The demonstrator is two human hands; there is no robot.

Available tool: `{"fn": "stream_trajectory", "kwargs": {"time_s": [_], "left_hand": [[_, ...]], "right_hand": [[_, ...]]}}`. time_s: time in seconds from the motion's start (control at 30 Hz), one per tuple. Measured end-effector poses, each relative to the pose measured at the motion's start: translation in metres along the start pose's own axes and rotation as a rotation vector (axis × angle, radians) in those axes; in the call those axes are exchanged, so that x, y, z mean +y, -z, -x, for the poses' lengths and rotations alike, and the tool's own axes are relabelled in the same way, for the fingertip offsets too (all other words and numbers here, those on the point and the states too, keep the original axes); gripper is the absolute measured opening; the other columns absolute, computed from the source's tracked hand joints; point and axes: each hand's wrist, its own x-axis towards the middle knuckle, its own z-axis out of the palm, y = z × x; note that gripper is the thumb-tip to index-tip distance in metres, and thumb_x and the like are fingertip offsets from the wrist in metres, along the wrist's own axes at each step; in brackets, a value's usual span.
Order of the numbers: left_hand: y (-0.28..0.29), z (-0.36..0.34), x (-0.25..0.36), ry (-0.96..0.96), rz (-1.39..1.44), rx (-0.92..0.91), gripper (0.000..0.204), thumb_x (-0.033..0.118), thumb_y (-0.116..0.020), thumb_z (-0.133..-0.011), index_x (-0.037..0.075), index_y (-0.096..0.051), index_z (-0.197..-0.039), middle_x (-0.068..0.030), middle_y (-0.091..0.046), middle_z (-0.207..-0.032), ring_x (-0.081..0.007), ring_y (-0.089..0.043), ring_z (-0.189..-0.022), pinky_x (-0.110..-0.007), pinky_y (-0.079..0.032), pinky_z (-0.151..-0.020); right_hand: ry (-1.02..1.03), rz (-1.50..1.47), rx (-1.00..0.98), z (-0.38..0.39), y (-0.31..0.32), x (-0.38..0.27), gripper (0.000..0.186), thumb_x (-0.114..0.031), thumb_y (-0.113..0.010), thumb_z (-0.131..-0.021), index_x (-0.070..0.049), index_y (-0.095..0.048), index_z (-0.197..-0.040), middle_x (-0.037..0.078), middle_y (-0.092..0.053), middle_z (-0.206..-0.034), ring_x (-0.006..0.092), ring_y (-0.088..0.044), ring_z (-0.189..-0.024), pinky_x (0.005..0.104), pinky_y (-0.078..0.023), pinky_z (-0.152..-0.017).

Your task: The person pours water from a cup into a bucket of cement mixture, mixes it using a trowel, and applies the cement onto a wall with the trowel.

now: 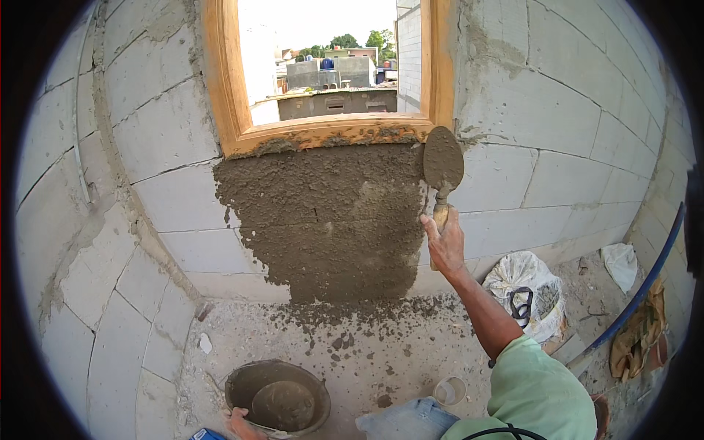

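My right hand [446, 247] is closed around the wooden handle of a trowel [444, 159]. The mortar-coated blade points up and lies over the lower right corner of the wooden window frame [330, 133]. Below the frame, a broad patch of wet grey mortar [330, 213] covers the block wall. Down at the lower left, my left hand [243, 425] grips the near rim of a dark bucket [320, 396], partly cut off by the picture's edge. Inside the bucket sits a mass of mortar [283, 405].
Dropped mortar bits [345, 342] litter the dusty floor below the patch. A white sack [525, 287] rests against the right-hand wall base, near a blue pipe [645, 282] and a crumpled brown bag [639, 341]. A small pale cup [449, 391] stands near my knee.
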Motion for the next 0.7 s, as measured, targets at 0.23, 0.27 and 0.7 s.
{"fn": "stream_trajectory", "kwargs": {"time_s": [0.23,0.27,0.7], "left_hand": [[0.005,0.0,0.009,-0.046,0.018,0.041,0.025,0.01,-0.056,-0.056,0.003,-0.049,-0.08,-0.011,-0.055,-0.087,-0.0258,-0.054,-0.078,-0.037,-0.046,-0.073],[0.009,-0.007,0.003,-0.057,0.007,0.011,0.024,0.009,-0.056,-0.057,0.003,-0.049,-0.08,-0.0103,-0.055,-0.086,-0.0252,-0.054,-0.077,-0.037,-0.046,-0.072],[0.0,0.006,0.005,-0.127,0.051,-0.026,0.024,0.0,-0.054,-0.057,0.007,-0.048,-0.079,-0.0048,-0.056,-0.083,-0.0201,-0.052,-0.077,-0.032,-0.043,-0.077]], "right_hand": [[-0.093,-0.1,-0.128,0.012,-0.072,-0.04,0.056,-0.033,-0.064,-0.092,0.005,-0.038,-0.125,0.029,-0.061,-0.094,0.0467,-0.061,-0.09,0.0505,-0.047,-0.075],[-0.062,-0.14,-0.078,0.014,-0.085,-0.048,0.055,-0.034,-0.063,-0.092,0.005,-0.038,-0.124,0.029,-0.06,-0.096,0.0477,-0.06,-0.09,0.0513,-0.046,-0.075],[-0.059,-0.361,0.013,0.049,-0.239,-0.135,0.049,-0.034,-0.063,-0.092,0.003,-0.039,-0.115,0.027,-0.056,-0.099,0.0473,-0.056,-0.089,0.0521,-0.043,-0.077]]}}
